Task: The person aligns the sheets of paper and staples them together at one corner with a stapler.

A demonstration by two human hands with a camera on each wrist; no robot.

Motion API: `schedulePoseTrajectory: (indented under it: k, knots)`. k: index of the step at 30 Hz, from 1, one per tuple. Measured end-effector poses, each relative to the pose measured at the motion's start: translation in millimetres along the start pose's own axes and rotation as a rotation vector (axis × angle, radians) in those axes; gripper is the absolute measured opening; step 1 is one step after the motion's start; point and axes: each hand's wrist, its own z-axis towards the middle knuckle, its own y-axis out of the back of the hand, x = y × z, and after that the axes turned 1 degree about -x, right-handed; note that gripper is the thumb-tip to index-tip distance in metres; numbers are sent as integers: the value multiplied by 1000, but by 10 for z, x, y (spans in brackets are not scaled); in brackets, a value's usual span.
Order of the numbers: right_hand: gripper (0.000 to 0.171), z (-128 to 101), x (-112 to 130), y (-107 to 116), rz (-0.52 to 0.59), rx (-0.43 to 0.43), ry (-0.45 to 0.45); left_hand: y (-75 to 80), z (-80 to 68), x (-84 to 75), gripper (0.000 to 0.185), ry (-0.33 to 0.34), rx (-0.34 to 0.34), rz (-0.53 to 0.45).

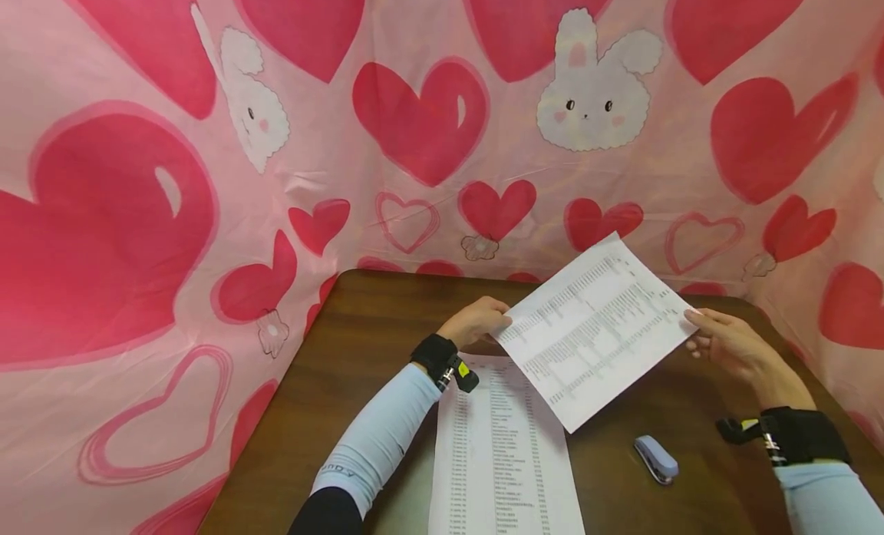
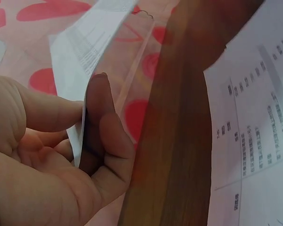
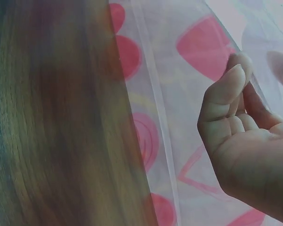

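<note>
- Raised sheet (image 1: pixel 595 329): a printed page of tabular text, held above the wooden table (image 1: pixel 359 320) and turned at an angle to the table's edge; it is lifted clear of the second printed sheet (image 1: pixel 503 450), which lies flat on the table before the person.
- Left hand (image 1: pixel 476 321): it pinches the raised sheet at its left corner. The left wrist view shows the paper edge caught between the thumb and the curled fingers (image 2: pixel 100 117), so the grip is closed on the page.
- Right hand (image 1: pixel 725 339): its fingertips meet the sheet's right corner. In the right wrist view the fingers (image 3: pixel 226 94) are loosely bent and no paper shows between them, so whether they clamp the page or only steady it cannot be told.
- Stapler (image 1: pixel 656 458): a small lilac-grey one, lying on the table near the right forearm, apart from both sheets.
- Backdrop (image 1: pixel 428 120): pink cloth printed with red hearts and white rabbits, hung around the table on three sides.
- Handling note, as a judgement: the page looks thin and limp, so two opposite corners held with light, even tension should keep it flat; a firmer hold by the right fingertips would likely guard against sag or a slipped corner while it is squared up over the lower sheet.
</note>
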Motion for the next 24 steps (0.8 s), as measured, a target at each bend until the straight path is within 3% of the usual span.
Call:
schedulePoseTrajectory:
  k: [5,11,16,24]
  knots:
    - [26,26,-58,-27,7,-69,-3,-8,8,2,20,4,16,-55]
    - [26,57,-119,-114,102,-143,14,-7,12,-3,19,27,5,-103]
    - [22,132,-164,-263,145,-193,63,-5,27,-8,17,28,-52,-102]
    - [20,224,-176,-411,101,-199,104,14,-22,-1,17,48,-126,-107]
